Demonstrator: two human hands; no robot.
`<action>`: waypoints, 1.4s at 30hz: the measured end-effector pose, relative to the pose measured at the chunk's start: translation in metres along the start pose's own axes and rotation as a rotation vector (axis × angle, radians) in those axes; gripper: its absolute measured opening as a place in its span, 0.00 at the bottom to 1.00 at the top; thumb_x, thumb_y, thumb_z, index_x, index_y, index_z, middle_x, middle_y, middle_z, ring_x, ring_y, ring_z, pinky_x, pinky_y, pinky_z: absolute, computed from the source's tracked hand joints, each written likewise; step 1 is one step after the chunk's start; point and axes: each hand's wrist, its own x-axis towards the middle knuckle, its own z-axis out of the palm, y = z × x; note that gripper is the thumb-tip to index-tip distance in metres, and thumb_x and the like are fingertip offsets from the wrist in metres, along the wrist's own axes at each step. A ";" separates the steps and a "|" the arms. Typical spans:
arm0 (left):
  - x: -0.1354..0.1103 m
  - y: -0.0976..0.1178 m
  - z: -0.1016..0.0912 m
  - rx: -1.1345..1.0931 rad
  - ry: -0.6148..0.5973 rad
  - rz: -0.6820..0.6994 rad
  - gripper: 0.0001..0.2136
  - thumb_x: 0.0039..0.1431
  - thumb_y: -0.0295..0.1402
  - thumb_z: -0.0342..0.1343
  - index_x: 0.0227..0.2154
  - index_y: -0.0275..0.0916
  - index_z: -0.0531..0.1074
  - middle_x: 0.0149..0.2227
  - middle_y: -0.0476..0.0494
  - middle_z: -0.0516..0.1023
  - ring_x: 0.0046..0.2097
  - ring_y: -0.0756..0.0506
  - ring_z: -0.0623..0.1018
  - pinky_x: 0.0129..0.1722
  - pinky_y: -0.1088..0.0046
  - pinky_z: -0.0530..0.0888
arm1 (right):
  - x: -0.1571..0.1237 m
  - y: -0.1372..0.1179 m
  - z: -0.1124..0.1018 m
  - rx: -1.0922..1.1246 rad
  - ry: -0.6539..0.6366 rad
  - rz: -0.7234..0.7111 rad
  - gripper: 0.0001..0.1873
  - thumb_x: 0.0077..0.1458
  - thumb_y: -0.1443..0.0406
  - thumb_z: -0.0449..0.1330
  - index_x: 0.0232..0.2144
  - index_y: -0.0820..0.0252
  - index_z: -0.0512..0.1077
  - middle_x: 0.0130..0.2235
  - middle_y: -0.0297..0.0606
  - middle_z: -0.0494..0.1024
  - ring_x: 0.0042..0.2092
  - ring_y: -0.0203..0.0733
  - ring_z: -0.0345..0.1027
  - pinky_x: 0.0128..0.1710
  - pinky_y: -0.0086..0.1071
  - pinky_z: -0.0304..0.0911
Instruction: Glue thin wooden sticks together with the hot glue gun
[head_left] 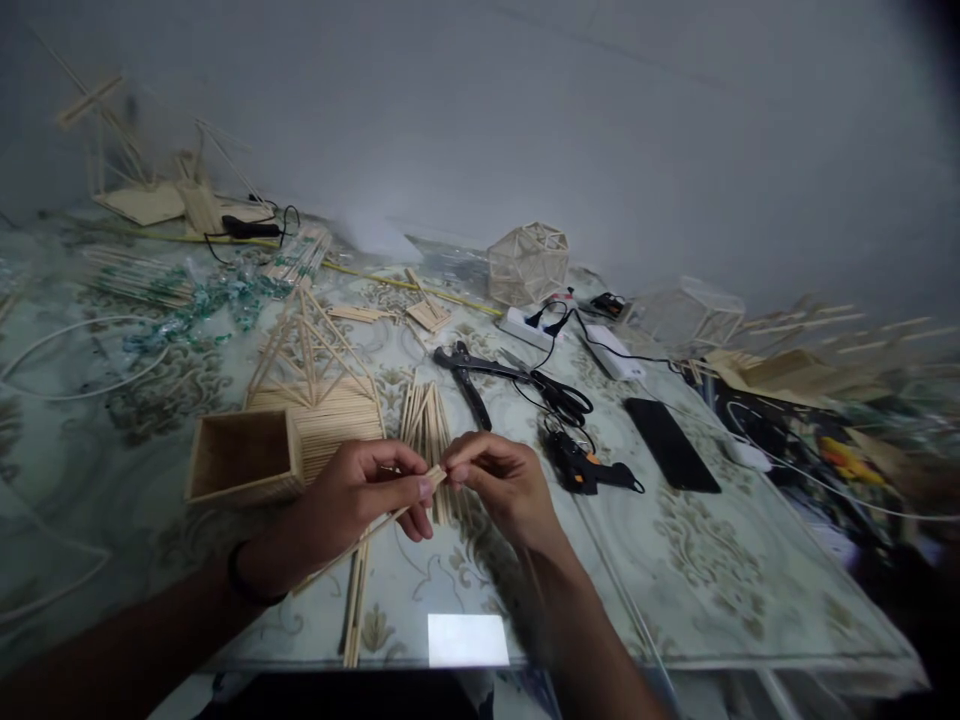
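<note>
Fingers: I see both sets pinched shut on the same bundle of thin sticks (433,478), thumbs and forefingers meeting at its upper end.
Left hand (360,495): I have it curled around the bundle from the left, a dark band on the wrist; the sticks run down and left beneath the palm.
Right hand (499,480): I have it closing on the stick tips from the right, fingertips touching those of the left.
Bundle position: held just above the table (712,570), in front of me, over a loose pile of sticks (426,425).
Left of the hands: an open wooden box (244,458), touching a stick-built frame on a flat base (319,385).
Right of the hands: a black and orange glue gun (589,468), with a black phone (671,445) just beyond it.
Behind the pile: black pliers (469,375) and scissors (559,395), near a white power strip (529,325).
Far edge: a rounded stick lattice ball (529,262) by the wall; more stick models at far left, blurred.
</note>
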 end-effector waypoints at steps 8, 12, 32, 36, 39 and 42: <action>0.002 -0.001 0.002 -0.007 0.008 -0.008 0.09 0.58 0.38 0.68 0.29 0.37 0.79 0.23 0.47 0.83 0.27 0.46 0.82 0.30 0.71 0.78 | 0.001 0.011 -0.005 0.045 0.051 -0.040 0.21 0.51 0.47 0.76 0.24 0.56 0.80 0.26 0.36 0.80 0.28 0.40 0.71 0.33 0.35 0.69; 0.001 -0.001 0.001 -0.027 -0.031 -0.028 0.10 0.59 0.39 0.68 0.29 0.36 0.79 0.23 0.46 0.83 0.27 0.47 0.82 0.30 0.72 0.77 | 0.002 0.008 -0.001 0.042 -0.041 -0.011 0.21 0.47 0.46 0.77 0.35 0.53 0.87 0.29 0.36 0.81 0.29 0.40 0.71 0.32 0.35 0.70; 0.001 -0.003 0.003 -0.140 -0.080 -0.093 0.13 0.57 0.41 0.72 0.30 0.36 0.80 0.23 0.47 0.83 0.25 0.49 0.83 0.29 0.76 0.78 | -0.002 -0.003 0.005 -0.070 -0.153 -0.088 0.20 0.54 0.46 0.73 0.30 0.55 0.81 0.34 0.38 0.76 0.32 0.42 0.70 0.34 0.36 0.69; 0.002 -0.003 0.004 -0.124 -0.095 -0.104 0.13 0.56 0.41 0.73 0.32 0.36 0.81 0.25 0.47 0.85 0.27 0.48 0.84 0.31 0.75 0.81 | -0.002 -0.003 0.002 -0.056 -0.160 -0.124 0.16 0.56 0.50 0.73 0.31 0.55 0.82 0.34 0.38 0.76 0.34 0.42 0.70 0.34 0.35 0.67; 0.002 -0.002 0.005 -0.135 -0.090 -0.117 0.14 0.53 0.41 0.75 0.31 0.36 0.81 0.25 0.47 0.86 0.28 0.48 0.85 0.32 0.74 0.82 | -0.003 -0.003 -0.001 -0.068 -0.163 -0.133 0.17 0.56 0.49 0.73 0.32 0.55 0.83 0.34 0.39 0.77 0.34 0.43 0.70 0.35 0.35 0.66; 0.003 -0.002 0.004 -0.127 -0.061 -0.133 0.16 0.50 0.43 0.77 0.29 0.36 0.82 0.25 0.46 0.86 0.28 0.47 0.85 0.33 0.73 0.83 | -0.003 -0.003 -0.003 -0.066 -0.165 -0.148 0.17 0.56 0.48 0.73 0.32 0.55 0.83 0.33 0.39 0.78 0.34 0.43 0.71 0.34 0.35 0.67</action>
